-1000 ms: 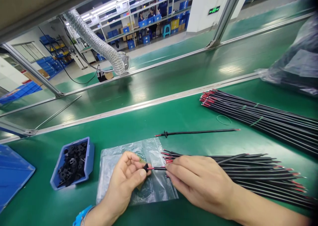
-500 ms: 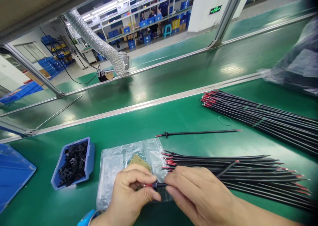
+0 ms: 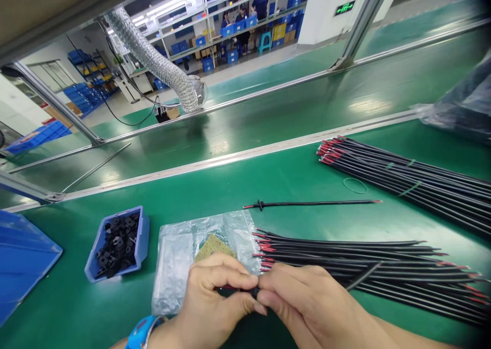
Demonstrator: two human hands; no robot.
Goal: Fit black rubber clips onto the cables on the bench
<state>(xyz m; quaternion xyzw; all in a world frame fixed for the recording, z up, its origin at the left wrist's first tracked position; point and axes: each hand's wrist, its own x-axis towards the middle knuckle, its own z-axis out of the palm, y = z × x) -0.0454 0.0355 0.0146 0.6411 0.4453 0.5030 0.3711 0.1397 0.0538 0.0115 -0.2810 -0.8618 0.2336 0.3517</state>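
My left hand (image 3: 215,300) pinches a small black grommet (image 3: 253,291) between thumb and fingertips; it sits around a black cable, mostly hidden by the fingers. A bit of red wire shows inside the left hand's curl. Right up against it, my right hand (image 3: 310,305) is closed on the same black cable (image 3: 366,276), whose tail sticks out behind the knuckles. Beyond the hands lies a single cable (image 3: 318,203) with a black grommet (image 3: 261,205) near its left end. A loose pile of black cables (image 3: 326,249) with red wire ends lies beside the right hand.
A blue bin (image 3: 143,244) of black grommets stands to the left. A clear plastic bag (image 3: 172,262) and a yellowish sponge-like piece (image 3: 215,245) lie behind the left hand. At right are a banded cable bundle (image 3: 383,165), a green rubber band (image 3: 355,185) and a plastic-wrapped pile (image 3: 456,108).
The fingertips of both hands have come together around the grommet, covering the stretch of cable that showed between them. The grommet and left hand sit slightly further right.
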